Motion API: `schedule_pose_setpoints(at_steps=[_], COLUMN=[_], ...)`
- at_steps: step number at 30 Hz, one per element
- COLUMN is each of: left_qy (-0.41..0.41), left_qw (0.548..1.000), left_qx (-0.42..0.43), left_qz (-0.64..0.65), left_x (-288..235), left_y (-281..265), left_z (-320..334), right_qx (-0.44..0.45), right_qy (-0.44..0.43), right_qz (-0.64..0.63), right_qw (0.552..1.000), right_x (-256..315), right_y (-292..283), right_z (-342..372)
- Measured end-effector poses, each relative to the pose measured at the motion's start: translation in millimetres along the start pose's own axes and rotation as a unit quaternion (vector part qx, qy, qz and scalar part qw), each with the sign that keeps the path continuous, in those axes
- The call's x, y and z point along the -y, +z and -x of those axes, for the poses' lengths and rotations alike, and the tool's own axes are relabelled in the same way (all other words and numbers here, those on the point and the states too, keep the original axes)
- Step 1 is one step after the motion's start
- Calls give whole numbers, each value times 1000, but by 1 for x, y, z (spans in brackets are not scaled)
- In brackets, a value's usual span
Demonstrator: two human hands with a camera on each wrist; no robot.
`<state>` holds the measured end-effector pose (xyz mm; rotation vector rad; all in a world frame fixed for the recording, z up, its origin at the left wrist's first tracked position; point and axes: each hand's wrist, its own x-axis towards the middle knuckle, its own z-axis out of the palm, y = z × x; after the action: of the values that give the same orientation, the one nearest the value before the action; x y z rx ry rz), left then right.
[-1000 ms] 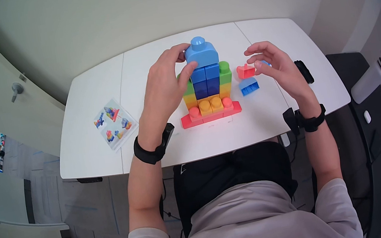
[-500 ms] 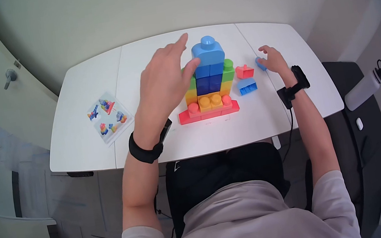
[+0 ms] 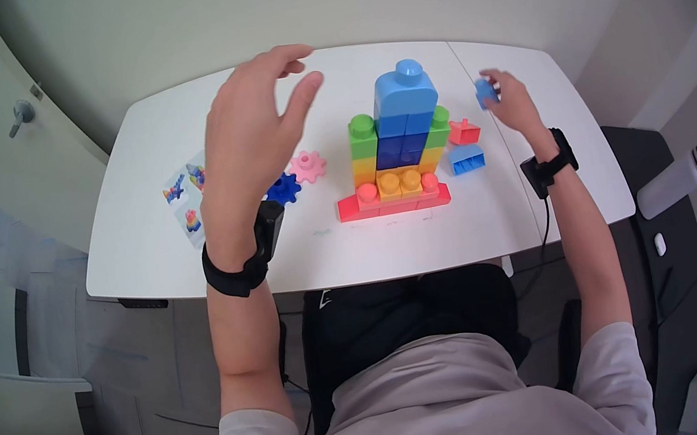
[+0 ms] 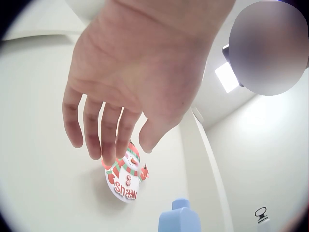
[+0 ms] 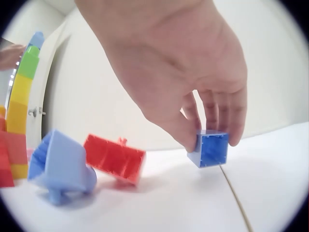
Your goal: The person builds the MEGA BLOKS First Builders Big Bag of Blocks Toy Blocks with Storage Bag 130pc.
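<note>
My right hand (image 3: 514, 105) pinches a small blue toy block (image 5: 212, 150) between thumb and fingers, close over the white table. In the right wrist view, the block's hollow underside faces the camera. A tower of building blocks (image 3: 401, 150) stands upright mid-table, with red at the base, yellow, green and dark blue above, and a rounded light blue block (image 3: 405, 97) on top. Left of the tower, my left hand (image 3: 252, 127) hovers apart from it, fingers loosely extended and holding nothing. The left wrist view shows its palm (image 4: 140, 67).
Between tower and right hand lie a red block (image 5: 115, 158) and a light blue block (image 5: 60, 162) on their sides. A pink gear (image 3: 307, 166), a blue gear (image 3: 283, 190) and a picture card (image 3: 188, 217) lie at left. A bottle (image 3: 670, 184) stands beyond the table's right edge.
My left hand has left the tower's top block and moved left, uncovering the gears. My right hand has reached out to the right and now holds the small blue block.
</note>
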<state>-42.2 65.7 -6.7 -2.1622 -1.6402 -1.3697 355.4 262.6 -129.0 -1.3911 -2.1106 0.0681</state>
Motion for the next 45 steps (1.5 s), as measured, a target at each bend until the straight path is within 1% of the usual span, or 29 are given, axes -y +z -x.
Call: schedule_pose_setpoints(at_steps=[1,2,3,4,5,6,7,8,9,11,13,15,17,19,21,24,26,29,31,32,34,35,36,38,39,41,42,44,45], left_qy=[19,16,33,52,51,70,90,88,91,96,95,91,77,76,76,74,106,96,92,87,94,93,97,97,97,95,95,59,60], left_qw=[1000,1000,999,998,998,997,996,995,995,994,994,994,992,993,992,992,993,993,993,992,993,993,993,993,993,993,993,992,992], left_qx=[7,6,23,39,38,31,24,34,36,41,53,65,91,90,92,97,47,63,66,74,65,54,50,59,56,68,67,107,106], left_qz=[2,3,-2,-8,-9,-10,-11,-12,-12,-13,-16,-19,-27,-30,-32,-34,-36,-40,-44,-47,-42,-41,-39,-39,-40,-30,-31,-29,-32], left_x=[0,-2,-5,-8,-11,-13,-16,-19,-21,-24,-28,-29,-29,-28,-29,-30,-29,-30,-30,-30,-28,-27,-28,-28,-28,-30,-32,-36,-37], left_y=[5,9,13,16,20,24,27,30,33,38,40,40,40,40,41,41,43,43,40,38,35,33,32,27,25,22,21,19,18], left_z=[1,2,3,4,4,6,7,8,9,10,10,10,10,10,10,11,12,12,11,11,12,11,10,10,10,10,9,9,9], right_qx=[-20,-39,-37,-69,-101,-101,-105,-111,-114,-65,-57,-49,-43,-36,-47,-28,-22,-7,-54,-57,-98,-50,0,81,80,142,142,148,147], right_qy=[-22,-43,-44,-76,-106,-107,-146,-185,-184,-201,-208,-226,-238,-248,-285,-280,-276,-284,-257,-256,-141,-97,-53,-77,-80,-63,-64,-59,-60], right_qz=[-79,-158,-157,-237,-314,-316,-364,-410,-410,-391,-381,-316,-288,-261,-245,-220,-216,-187,-284,-280,-308,-237,-165,-44,-43,-3,-3,2,1], right_qw=[996,986,986,966,938,937,914,886,886,896,899,920,927,932,925,934,936,940,922,923,936,965,985,993,993,988,988,987,987], right_x=[19,43,70,99,122,138,152,162,172,186,191,194,195,196,197,196,197,194,187,178,145,131,117,81,74,68,67,66,63], right_y=[-11,-21,-35,-49,-58,-64,-68,-70,-71,-70,-68,-70,-72,-72,-70,-68,-67,-73,-72,-68,-59,-59,-57,-42,-37,-30,-25,-17,-10], right_z=[-3,-5,-5,-3,-1,1,2,5,7,9,7,7,8,8,5,4,5,4,9,12,21,27,35,51,59,73,78,83,84])
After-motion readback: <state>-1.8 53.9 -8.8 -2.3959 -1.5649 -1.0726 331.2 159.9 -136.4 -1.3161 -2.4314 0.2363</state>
